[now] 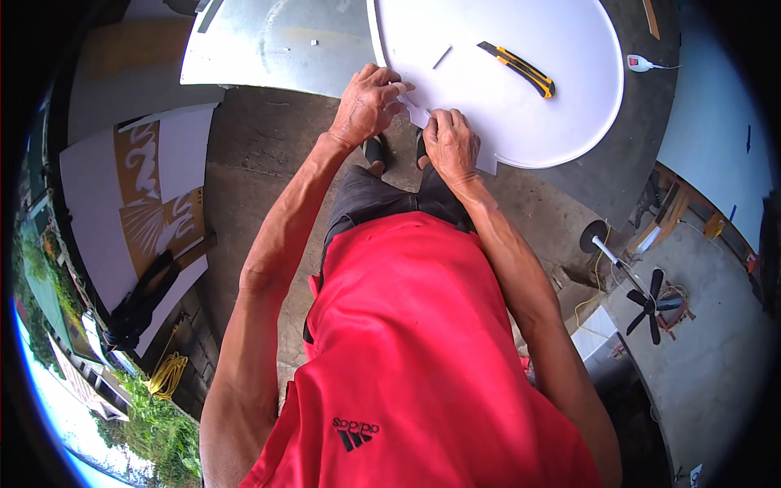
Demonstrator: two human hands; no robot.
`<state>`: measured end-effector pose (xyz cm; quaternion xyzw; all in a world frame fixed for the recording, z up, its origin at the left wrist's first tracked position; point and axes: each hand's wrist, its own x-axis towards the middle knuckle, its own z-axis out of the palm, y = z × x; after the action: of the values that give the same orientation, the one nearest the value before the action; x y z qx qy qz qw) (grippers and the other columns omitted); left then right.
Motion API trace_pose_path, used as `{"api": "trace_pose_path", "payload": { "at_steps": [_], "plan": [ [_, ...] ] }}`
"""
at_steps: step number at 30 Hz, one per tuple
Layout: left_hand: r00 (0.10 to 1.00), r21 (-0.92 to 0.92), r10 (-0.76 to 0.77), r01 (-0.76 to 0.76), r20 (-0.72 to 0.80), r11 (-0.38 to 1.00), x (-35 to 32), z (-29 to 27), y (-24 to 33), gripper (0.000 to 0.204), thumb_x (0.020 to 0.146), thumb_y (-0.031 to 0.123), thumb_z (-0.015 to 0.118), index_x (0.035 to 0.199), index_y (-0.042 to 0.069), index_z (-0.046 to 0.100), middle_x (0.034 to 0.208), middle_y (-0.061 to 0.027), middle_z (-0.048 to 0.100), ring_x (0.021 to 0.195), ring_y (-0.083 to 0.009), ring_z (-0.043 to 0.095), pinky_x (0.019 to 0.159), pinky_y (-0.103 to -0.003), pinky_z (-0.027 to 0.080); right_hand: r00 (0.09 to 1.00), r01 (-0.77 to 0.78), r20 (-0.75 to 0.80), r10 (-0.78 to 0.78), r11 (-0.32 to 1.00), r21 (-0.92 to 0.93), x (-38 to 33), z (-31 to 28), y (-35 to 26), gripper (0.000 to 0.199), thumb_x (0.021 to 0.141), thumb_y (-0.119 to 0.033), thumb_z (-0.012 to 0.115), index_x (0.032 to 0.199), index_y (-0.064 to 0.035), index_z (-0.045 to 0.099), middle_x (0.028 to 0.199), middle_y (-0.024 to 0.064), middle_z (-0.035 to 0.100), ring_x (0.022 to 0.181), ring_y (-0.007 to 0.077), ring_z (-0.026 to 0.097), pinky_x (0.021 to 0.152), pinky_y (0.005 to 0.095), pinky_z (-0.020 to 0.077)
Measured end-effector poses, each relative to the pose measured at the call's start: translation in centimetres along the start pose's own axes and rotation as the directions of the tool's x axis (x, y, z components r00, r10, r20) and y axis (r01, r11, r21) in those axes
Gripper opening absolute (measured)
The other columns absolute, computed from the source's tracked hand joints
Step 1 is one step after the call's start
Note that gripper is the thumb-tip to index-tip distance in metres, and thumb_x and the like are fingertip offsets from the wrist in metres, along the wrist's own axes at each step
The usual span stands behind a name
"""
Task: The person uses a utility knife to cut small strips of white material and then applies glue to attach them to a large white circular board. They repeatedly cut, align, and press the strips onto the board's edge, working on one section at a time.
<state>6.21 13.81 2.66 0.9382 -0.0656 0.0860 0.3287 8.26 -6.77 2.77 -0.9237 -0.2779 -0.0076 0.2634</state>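
My left hand (368, 104) and my right hand (450, 145) meet at the near edge of a large white rounded board (561, 114) lying on the concrete floor. Both pinch a small white cut piece (416, 114) at that edge, fingers closed on it. A yellow and black utility knife (518, 68) lies on the board, beyond my right hand and apart from it. A thin white sliver (442, 56) rests on the board near the knife. My sandalled feet show just below my hands.
A grey metal sheet (277, 49) lies to the left of the board. White panels with cut-out brown ornament (150, 203) lean at left. A standing fan (647, 301) is at right, a coiled yellow cord (167, 372) at lower left.
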Motion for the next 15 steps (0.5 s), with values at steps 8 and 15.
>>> {"api": "trace_pose_path", "payload": {
  "at_steps": [8,15],
  "plan": [
    [0.911,-0.307,-0.413,0.392,-0.002,0.867,-0.2,-0.3,-0.6,0.033,0.079,0.006,0.082,0.111,0.011,0.078,0.090,-0.0037,0.072,0.075,-0.0119,0.066,0.069,-0.028,0.054,0.993,-0.041,-0.108,0.053,0.994,0.106,-0.4,1.2,-0.3,0.011,0.080,-0.009,0.071,0.083,-0.0077,0.060,0.079,0.0090,0.063,0.076,0.0305,0.066,0.063,0.0450,0.0526],
    [0.605,-0.592,-0.702,0.739,0.375,0.322,-2.3,-1.2,0.4,0.025,0.087,0.014,0.078,0.102,-0.006,0.075,0.081,-0.0103,0.075,0.068,-0.0141,0.072,0.059,-0.026,0.059,0.974,-0.081,-0.205,0.095,0.994,0.077,-1.0,1.4,-1.1,0.012,0.079,-0.007,0.072,0.080,-0.0094,0.060,0.075,0.0064,0.062,0.074,0.0273,0.066,0.063,0.0426,0.0488]
  ]
}}
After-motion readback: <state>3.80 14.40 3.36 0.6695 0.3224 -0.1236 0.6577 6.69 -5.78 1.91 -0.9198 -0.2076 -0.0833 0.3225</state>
